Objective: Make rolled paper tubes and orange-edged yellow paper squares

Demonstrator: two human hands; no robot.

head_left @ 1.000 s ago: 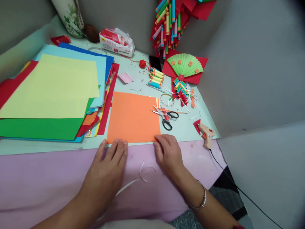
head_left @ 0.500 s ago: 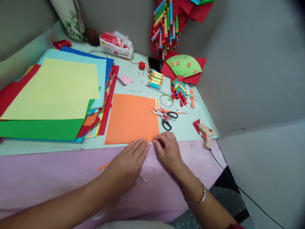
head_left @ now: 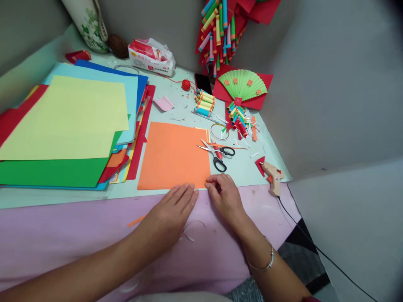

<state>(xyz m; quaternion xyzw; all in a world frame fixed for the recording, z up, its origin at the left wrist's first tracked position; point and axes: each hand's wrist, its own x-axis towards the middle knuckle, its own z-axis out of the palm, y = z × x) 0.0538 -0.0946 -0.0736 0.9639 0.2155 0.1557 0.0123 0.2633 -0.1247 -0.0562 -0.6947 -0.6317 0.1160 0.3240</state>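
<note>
Orange paper sheet (head_left: 173,155) lies flat on the desk (head_left: 78,235), just beyond both hands; its near edge runs left to right across the fingertips; proportions look close to square, so cannot tell a long axis with confidence.

Left hand (head_left: 174,212) reaches across from the left; fingers straight, side by side, palm down, tips at the near edge right of its middle; nothing seen gripped. Right hand (head_left: 225,195) is at the near right corner; thumb and index narrowed toward each other; cannot tell whether they meet or have paper between them. Right is nearer that corner, left just beside it, a small gap between the two; the bulk of the sheet lies ahead and to the left of the right fingers.

Scissors (head_left: 214,151) lie with blades spread, tips over the sheet's right edge, handles off to the right, beyond the right hand; yellow-edged paper shows under the far right corner; orange strip (head_left: 136,221) lies near the left forearm; glue gun (head_left: 273,174) well to the right, nozzle pointing left; stack of coloured paper (head_left: 69,117) on the left, pale yellow sheet uppermost.

Containers: soft red-and-white packet (head_left: 151,56) at the back, contents hidden; white vessel with leaf print (head_left: 90,29), back left, top out of frame, contents unseen; rolled paper tubes (head_left: 204,102) lie in a row, loose, near the phone (head_left: 203,84).
</note>
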